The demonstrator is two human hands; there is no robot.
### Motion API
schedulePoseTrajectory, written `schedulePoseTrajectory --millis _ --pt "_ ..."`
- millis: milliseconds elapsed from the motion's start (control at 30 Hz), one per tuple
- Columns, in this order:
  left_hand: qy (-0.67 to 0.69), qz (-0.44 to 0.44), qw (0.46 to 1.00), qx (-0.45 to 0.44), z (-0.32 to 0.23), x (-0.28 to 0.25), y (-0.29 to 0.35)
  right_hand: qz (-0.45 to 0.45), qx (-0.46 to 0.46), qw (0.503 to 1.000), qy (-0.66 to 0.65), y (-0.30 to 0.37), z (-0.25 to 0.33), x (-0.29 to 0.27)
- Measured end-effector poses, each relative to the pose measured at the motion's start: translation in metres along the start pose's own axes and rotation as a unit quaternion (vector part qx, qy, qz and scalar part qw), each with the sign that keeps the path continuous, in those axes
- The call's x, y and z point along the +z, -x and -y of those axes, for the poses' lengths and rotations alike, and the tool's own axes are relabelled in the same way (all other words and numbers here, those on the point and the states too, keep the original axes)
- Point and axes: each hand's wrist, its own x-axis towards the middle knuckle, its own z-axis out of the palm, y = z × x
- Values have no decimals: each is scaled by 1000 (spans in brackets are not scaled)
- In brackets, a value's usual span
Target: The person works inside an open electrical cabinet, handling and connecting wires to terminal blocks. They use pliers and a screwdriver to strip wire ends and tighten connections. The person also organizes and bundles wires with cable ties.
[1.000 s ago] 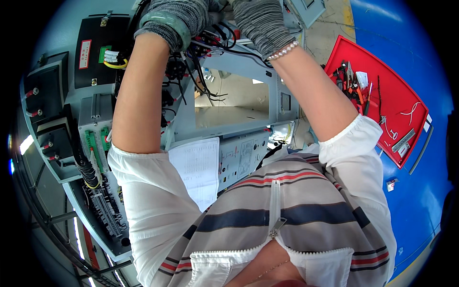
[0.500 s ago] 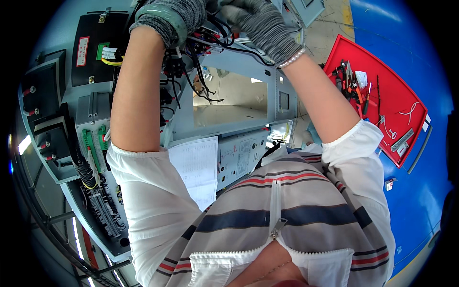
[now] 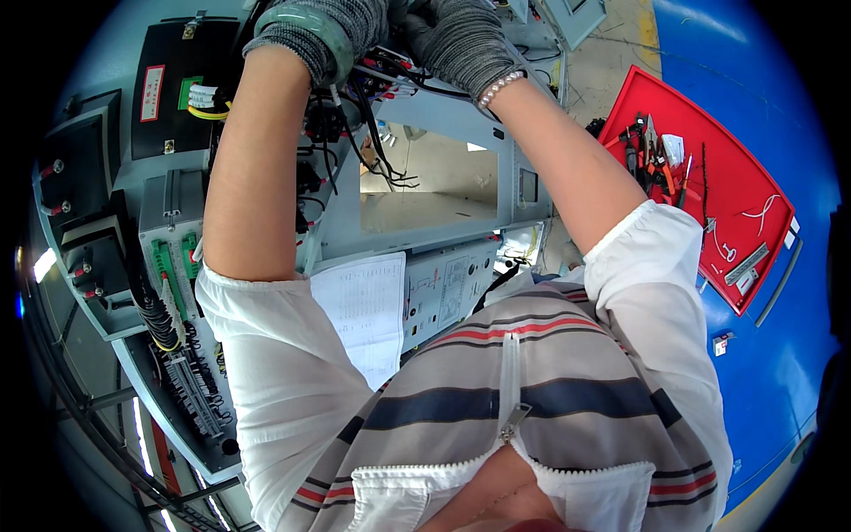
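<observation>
I had my gloved left hand point(image 3: 341, 35) and gloved right hand point(image 3: 456, 44) near each other at the frame's top edge; with fingertips out of sight, I could not tell whether either grip was spread or pinching. Black wires point(image 3: 387, 168) hung just below, upper centre; a red tray point(image 3: 745, 177) lay right.

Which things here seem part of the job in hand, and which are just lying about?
Seemingly in the job:
- left hand and right hand, both gloved; fingers cut off or hidden
- black wires close by
- grey metal frame

Apparently lying about, in neither hand as far as visible:
- red tray with hand tools
- paper sheet
- small box
</observation>
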Motion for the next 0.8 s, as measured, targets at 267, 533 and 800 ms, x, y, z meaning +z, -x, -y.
schedulePoseTrajectory --millis 267,533,800 --pt "-14 -23 999 -40 -1 4 -3 -20 -95 981 -167 17 -3 -10" --pt "26 -51 998 -35 7 11 -4 -23 -111 985 -129 14 -2 -12" --pt "26 -77 997 8 -6 7 -28 -35 15 999 -33 -18 -37 -9"
